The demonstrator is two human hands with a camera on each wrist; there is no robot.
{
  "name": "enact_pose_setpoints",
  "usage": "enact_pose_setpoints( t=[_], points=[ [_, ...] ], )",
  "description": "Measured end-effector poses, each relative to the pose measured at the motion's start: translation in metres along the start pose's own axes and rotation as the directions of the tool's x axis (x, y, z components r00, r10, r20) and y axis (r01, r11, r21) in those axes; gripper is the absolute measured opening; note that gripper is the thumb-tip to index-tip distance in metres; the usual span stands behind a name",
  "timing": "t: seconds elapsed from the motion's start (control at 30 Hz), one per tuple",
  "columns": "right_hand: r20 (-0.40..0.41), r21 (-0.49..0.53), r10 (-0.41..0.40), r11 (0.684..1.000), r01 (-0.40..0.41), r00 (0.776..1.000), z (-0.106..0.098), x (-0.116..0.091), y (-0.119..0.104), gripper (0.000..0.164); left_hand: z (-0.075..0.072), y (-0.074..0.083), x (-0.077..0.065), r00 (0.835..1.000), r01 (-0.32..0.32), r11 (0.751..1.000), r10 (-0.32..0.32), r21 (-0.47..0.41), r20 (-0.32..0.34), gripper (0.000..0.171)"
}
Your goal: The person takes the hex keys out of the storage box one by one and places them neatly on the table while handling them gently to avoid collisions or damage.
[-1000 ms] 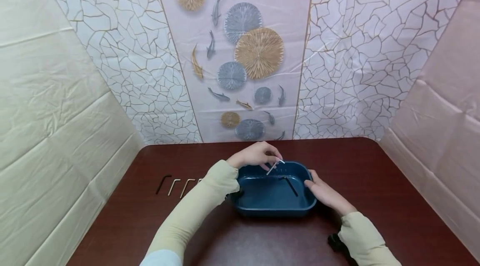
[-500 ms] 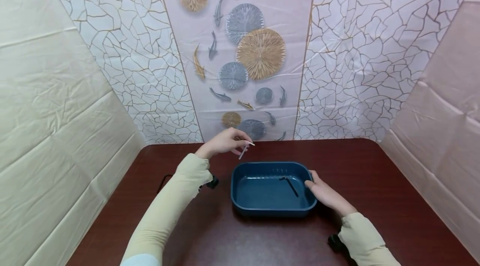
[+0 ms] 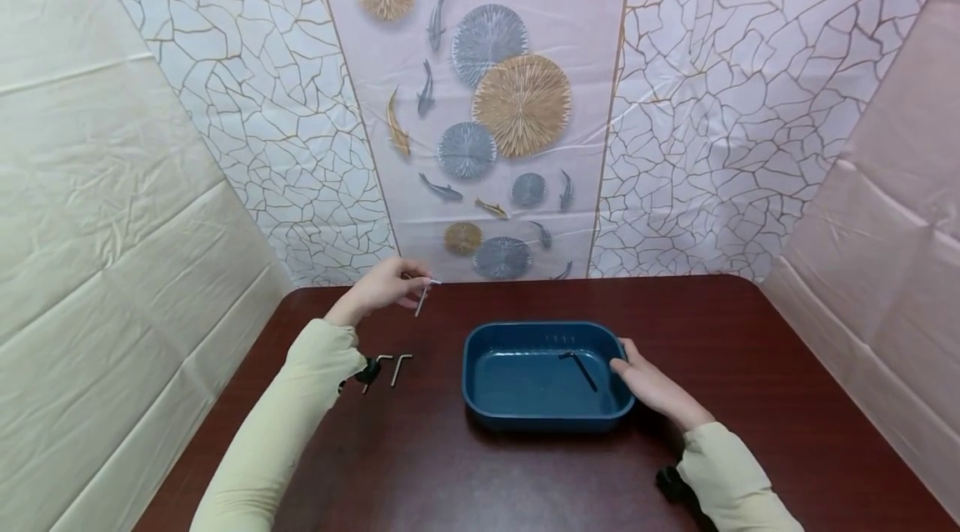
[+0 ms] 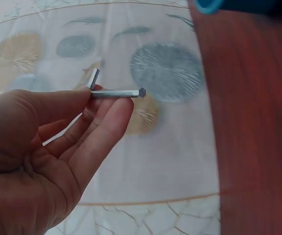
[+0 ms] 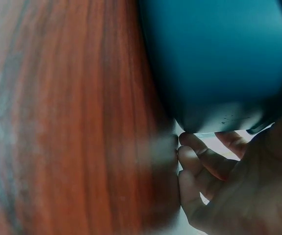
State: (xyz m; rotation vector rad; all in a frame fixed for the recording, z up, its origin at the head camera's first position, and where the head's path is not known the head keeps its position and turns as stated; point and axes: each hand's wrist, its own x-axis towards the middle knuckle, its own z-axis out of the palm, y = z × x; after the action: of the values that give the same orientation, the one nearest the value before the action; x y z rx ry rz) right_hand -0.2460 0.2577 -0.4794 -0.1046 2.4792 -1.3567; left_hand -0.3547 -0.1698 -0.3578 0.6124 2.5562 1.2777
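Observation:
My left hand (image 3: 384,285) is raised over the back left of the table, pinching a silver hex key (image 4: 118,93) between thumb and fingers. In the left wrist view its hexagonal end points right and its short arm angles up. My right hand (image 3: 652,383) grips the right end of a blue plastic basin (image 3: 547,419), thumb over the rim and fingers along the outer wall. Inside the basin lies a black hex key (image 3: 582,372). On the table below my left hand rests a silver hex key (image 3: 401,370); another hex key (image 3: 385,358) beside it is partly hidden by the wrist camera.
The dark red-brown table (image 3: 555,478) reaches back to a patterned cloth wall (image 3: 517,207). Pale cloth hangs on the left and right sides. A black wrist camera (image 3: 368,371) sits under my left sleeve.
My left hand has moved left from over the basin, carrying the silver hex key away from it. My right hand and the basin have stayed put.

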Motion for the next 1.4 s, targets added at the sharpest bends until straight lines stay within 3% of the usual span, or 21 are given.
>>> enact_pose_setpoints(
  t=[0.3,0.73,1.0,1.4],
  points=[
    [0.0,-0.007,0.0,1.0,0.0,1.0,0.001,0.003,0.0,0.062,0.02,-0.036,-0.012,0.995,0.1,0.995,-0.1,0.002,-0.011,0.018],
    [-0.013,-0.019,-0.011,1.0,0.011,1.0,0.002,0.002,0.003,0.06,0.058,-0.065,-0.021,0.98,0.2,0.98,-0.2,0.018,-0.026,0.019],
    [-0.002,-0.017,-0.029,0.999,0.029,1.0,0.0,0.002,0.002,0.06,0.073,-0.073,-0.027,0.977,0.215,0.975,-0.214,0.053,-0.02,0.017],
    [-0.003,-0.017,-0.019,1.0,0.019,1.0,-0.001,0.001,0.001,0.062,0.087,-0.079,-0.023,0.964,0.263,0.963,-0.259,0.063,-0.067,0.016]
  ],
)
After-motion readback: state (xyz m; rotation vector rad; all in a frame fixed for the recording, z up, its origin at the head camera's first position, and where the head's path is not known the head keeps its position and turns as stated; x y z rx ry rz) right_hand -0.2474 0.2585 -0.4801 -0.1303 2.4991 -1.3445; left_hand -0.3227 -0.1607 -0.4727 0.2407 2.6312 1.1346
